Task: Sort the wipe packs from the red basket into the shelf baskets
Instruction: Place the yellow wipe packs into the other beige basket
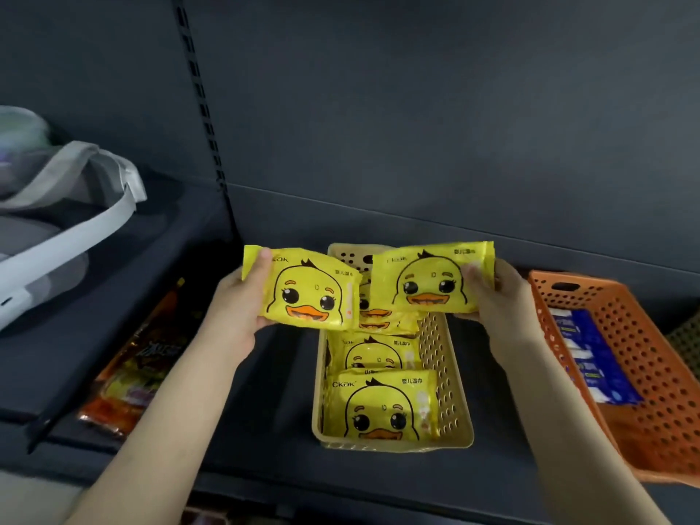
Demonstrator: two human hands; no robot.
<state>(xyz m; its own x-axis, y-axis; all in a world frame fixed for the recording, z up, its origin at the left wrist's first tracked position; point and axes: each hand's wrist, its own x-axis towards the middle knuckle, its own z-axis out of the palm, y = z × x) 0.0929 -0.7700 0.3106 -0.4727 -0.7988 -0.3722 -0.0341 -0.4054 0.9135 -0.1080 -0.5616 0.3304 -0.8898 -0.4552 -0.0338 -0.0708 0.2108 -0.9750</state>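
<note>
My left hand (pixel 236 303) grips a yellow duck-face wipe pack (pixel 308 291) by its left end. My right hand (pixel 500 293) grips a second yellow duck wipe pack (pixel 432 280) by its right end. Both packs hover above the far half of a beige perforated basket (pixel 450 388) on the dark shelf. Several more yellow duck packs (pixel 382 403) lie inside that basket. To the right stands an orange perforated basket (pixel 651 377) holding blue wipe packs (pixel 591 361). The red basket is out of view.
Orange and black snack packets (pixel 140 361) lie on the shelf to the left. A grey strap and a pale device (pixel 57 221) rest at the far left. A slotted upright (pixel 204 108) runs up the dark back panel. Another beige basket's edge (pixel 687 342) shows at far right.
</note>
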